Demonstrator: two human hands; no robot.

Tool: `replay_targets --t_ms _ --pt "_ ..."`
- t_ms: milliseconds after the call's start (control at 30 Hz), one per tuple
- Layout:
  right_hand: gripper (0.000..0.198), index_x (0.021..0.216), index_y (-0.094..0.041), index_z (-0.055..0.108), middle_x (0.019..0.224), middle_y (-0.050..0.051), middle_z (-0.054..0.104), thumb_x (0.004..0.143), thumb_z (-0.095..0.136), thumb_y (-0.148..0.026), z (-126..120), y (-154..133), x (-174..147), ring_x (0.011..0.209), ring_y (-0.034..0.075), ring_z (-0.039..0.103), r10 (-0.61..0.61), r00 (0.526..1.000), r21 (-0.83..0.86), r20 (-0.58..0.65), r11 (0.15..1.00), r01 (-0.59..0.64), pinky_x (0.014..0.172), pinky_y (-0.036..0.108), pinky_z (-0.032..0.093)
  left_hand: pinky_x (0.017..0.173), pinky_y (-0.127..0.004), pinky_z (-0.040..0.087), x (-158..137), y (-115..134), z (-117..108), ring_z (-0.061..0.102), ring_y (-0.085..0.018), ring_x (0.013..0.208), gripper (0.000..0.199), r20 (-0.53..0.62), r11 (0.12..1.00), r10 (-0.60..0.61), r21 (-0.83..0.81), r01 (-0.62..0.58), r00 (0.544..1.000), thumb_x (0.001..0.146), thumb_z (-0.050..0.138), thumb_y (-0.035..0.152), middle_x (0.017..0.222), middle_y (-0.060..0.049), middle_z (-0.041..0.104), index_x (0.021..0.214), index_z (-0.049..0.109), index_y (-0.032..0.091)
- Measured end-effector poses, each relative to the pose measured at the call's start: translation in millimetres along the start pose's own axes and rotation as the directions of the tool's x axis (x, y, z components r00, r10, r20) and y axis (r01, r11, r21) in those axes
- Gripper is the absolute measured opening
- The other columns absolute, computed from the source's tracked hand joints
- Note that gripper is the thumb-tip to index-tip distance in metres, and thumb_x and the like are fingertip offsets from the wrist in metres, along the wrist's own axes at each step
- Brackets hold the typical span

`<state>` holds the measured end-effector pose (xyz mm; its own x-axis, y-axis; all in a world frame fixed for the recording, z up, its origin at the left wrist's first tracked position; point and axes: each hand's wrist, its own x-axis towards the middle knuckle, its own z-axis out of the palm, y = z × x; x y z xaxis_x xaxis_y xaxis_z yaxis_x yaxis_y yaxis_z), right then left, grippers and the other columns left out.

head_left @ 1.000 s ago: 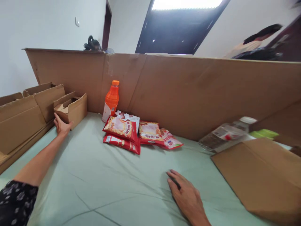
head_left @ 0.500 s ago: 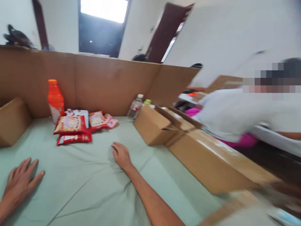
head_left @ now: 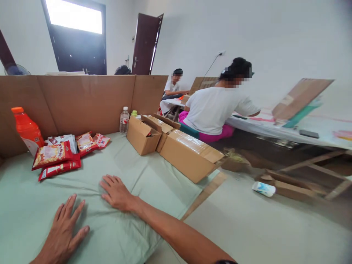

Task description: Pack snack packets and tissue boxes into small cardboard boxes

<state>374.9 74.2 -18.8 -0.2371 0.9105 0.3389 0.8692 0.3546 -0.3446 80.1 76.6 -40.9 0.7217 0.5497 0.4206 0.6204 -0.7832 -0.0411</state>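
My left hand (head_left: pixel 64 229) lies flat on the pale green cloth (head_left: pixel 19 205), fingers spread and nothing in them. To its right my right hand (head_left: pixel 117 192) also rests on the cloth, palm down and open, with small creases around it. Beyond the hands lie several red snack packets (head_left: pixel 53 152), some overlapping, with a white-and-red packet (head_left: pixel 64 141) behind them. An orange bottle (head_left: pixel 27 130) stands behind the packets at the left. A clear plastic bottle (head_left: pixel 124 121) with a white cap stands farther right, near a cardboard box.
A cardboard panel (head_left: pixel 90 104) borders the far side. Along the right edge sit a small open box (head_left: pixel 141 137) and a long taped box (head_left: pixel 189 154). Past them a person in a white shirt (head_left: pixel 213 108) sits at another table; a white-and-blue tube-shaped item (head_left: pixel 264 189) is on the floor.
The view has swung to the right, so the table's things appear farther left and more of the room shows. Both hands are closer together, still open on the cloth.
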Motion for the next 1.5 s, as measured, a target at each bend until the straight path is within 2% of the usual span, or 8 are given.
replay_targets --t_ms 167,333,500,767,1000,1167,1333,1500 --pt "0.025 0.109 -0.028 0.079 0.136 0.005 0.074 0.088 0.068 -0.033 -56.7 47.9 -38.0 0.127 0.024 0.066 0.082 0.96 0.028 -0.268 0.997 -0.077 0.11 0.038 0.05 0.123 -0.062 0.035 23.4 43.5 3.7 0.049 -0.04 0.149 0.083 0.047 0.98 0.194 -0.061 -0.191 0.98 0.097 0.059 0.066 0.167 -0.014 0.044 0.167 0.032 0.031" --pt "0.064 0.146 -0.008 0.053 0.157 0.028 0.049 0.089 0.06 -0.037 -152.8 159.3 6.7 0.15 0.039 0.041 0.38 0.682 0.122 -0.625 0.91 -0.395 0.121 0.059 0.033 0.126 -0.066 0.031 18.8 76.1 11.3 0.041 -0.043 0.154 0.093 0.127 0.934 0.305 -0.236 -0.27 0.944 0.093 0.059 0.075 0.169 -0.015 0.04 0.168 0.028 0.03" --pt "0.067 0.136 -0.009 0.059 0.122 0.024 0.071 0.075 0.073 -0.033 -172.0 209.2 57.5 0.123 0.041 0.06 0.603 0.476 0.255 -0.64 0.751 -0.609 0.107 0.06 0.042 0.127 -0.069 0.031 11.6 77.7 15.0 0.036 -0.043 0.157 0.089 0.25 0.92 0.262 -0.355 -0.164 0.932 0.093 0.059 0.076 0.172 -0.01 0.034 0.167 0.031 0.035" --pt "0.014 0.082 -0.023 0.073 0.078 0.005 0.074 0.075 0.062 -0.03 -145.6 185.7 59.5 0.081 0.026 0.067 0.632 0.563 0.267 -0.532 0.756 -0.597 0.084 0.04 0.052 0.124 -0.067 0.039 15.9 87.9 -10.6 0.039 -0.041 0.156 0.08 0.287 0.873 0.055 -0.478 0.093 0.956 0.092 0.068 0.065 0.171 -0.018 0.035 0.158 0.048 0.027" --pt "0.058 0.13 -0.015 0.063 0.136 0.02 0.067 0.077 0.072 -0.037 -166.4 166.8 59.0 0.125 0.034 0.062 0.596 0.554 0.204 -0.581 0.766 -0.61 0.103 0.045 0.048 0.119 -0.058 0.048 -6.2 81.0 -1.1 0.036 -0.04 0.158 0.073 0.098 0.826 -0.252 -0.497 0.267 0.963 0.097 0.061 0.029 0.174 -0.02 0.027 0.165 0.036 0.022" --pt "0.059 0.138 -0.013 0.059 0.136 0.023 0.065 0.089 0.075 -0.042 -166.3 175.8 83.0 0.123 0.037 0.063 0.682 0.502 0.276 -0.532 0.7 -0.659 0.104 0.055 0.048 0.114 -0.049 0.054 -38.9 61.6 -31.2 0.048 -0.034 0.151 0.07 -0.028 0.86 -0.323 -0.425 0.281 0.946 0.098 0.06 0.026 0.173 -0.009 0.034 0.164 0.037 0.036" --pt "0.036 0.13 -0.019 0.065 0.132 0.01 0.066 0.102 0.067 -0.041 -160.2 173.9 86.6 0.113 0.024 0.068 0.735 0.499 0.345 -0.459 0.665 -0.662 0.097 0.048 0.059 0.11 -0.046 0.057 -90.3 47.3 -59.6 0.055 -0.033 0.146 0.051 0.001 0.795 -0.522 -0.362 0.487 0.853 0.101 0.059 0.036 0.165 -0.009 0.049 0.153 0.056 0.034" --pt "0.028 0.094 -0.015 0.072 0.083 0.004 0.072 0.093 0.07 -0.042 -157.1 136.1 52.1 0.083 0.023 0.067 0.643 0.646 0.344 -0.411 0.766 -0.543 0.08 0.039 0.056 0.113 -0.054 0.054 -110.3 37.1 -74.9 0.061 -0.036 0.14 0.05 0.033 0.696 -0.636 -0.407 0.591 0.771 0.097 0.063 0.046 0.162 -0.008 0.053 0.147 0.061 0.035"
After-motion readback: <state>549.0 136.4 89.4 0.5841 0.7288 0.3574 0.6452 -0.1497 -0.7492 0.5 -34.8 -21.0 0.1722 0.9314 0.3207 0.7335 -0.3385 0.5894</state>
